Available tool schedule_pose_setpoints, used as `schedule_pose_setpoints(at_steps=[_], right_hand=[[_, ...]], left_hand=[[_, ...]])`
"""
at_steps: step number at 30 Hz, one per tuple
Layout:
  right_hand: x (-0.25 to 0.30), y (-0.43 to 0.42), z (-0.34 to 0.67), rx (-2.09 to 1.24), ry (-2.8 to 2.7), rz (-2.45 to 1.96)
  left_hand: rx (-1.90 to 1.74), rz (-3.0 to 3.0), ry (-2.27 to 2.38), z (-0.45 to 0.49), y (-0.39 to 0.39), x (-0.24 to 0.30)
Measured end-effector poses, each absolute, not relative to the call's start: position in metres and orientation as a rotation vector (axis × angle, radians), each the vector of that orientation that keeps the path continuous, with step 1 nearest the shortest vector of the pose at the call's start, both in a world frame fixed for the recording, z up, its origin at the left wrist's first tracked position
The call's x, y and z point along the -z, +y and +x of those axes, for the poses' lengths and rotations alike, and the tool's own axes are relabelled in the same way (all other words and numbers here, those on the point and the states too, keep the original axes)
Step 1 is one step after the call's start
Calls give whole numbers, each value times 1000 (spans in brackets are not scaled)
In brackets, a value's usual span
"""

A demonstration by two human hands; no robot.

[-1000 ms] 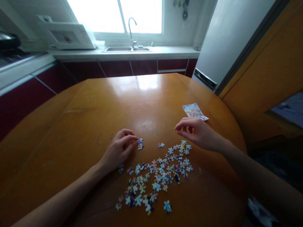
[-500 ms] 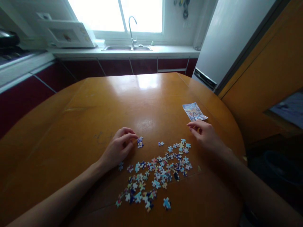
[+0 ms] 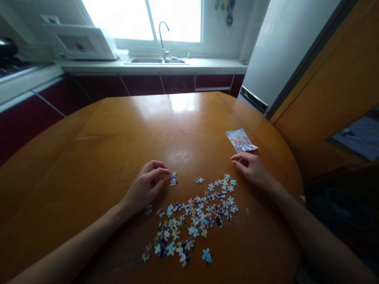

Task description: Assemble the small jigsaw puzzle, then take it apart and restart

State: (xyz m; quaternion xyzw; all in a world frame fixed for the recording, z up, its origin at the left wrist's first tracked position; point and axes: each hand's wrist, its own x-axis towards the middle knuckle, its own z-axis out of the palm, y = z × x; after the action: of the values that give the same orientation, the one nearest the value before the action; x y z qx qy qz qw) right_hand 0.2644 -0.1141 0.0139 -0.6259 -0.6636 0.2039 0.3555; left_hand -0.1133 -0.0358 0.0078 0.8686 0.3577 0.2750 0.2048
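My left hand (image 3: 147,183) rests on the table, fingers loosely bent and apart. Its index fingertip touches a small joined cluster of purple-blue puzzle pieces (image 3: 173,180). Farther right, my right hand (image 3: 251,167) lies just in front of a printed picture card (image 3: 241,140). Its fingers are loosely curled with a gap between them, and I see nothing held there. Between and below the hands spreads a heap of loose puzzle pieces (image 3: 201,215), many light blue. A pair of pieces (image 3: 199,180) lies above the heap, and a blue piece (image 3: 207,255) sits apart near the front.
The brown wooden table (image 3: 133,130) has a rounded far edge. Behind it are a counter with a sink (image 3: 146,60), a faucet (image 3: 162,41) and a white microwave (image 3: 81,42). A tall refrigerator (image 3: 284,51) stands at the back right.
The view has shifted slightly. My right hand has moved a little toward the left and nearer to me, its thumb and index closer together. The left hand keeps its place at the joined pieces.
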Motion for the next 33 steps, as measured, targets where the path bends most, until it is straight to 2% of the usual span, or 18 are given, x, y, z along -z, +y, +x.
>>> schedule_pose_setpoints(at_steps=[33], right_hand=[[-10,-111,268,-601,-1774,-1663]], left_hand=[[-783,2393,983,-113,-37,-4]])
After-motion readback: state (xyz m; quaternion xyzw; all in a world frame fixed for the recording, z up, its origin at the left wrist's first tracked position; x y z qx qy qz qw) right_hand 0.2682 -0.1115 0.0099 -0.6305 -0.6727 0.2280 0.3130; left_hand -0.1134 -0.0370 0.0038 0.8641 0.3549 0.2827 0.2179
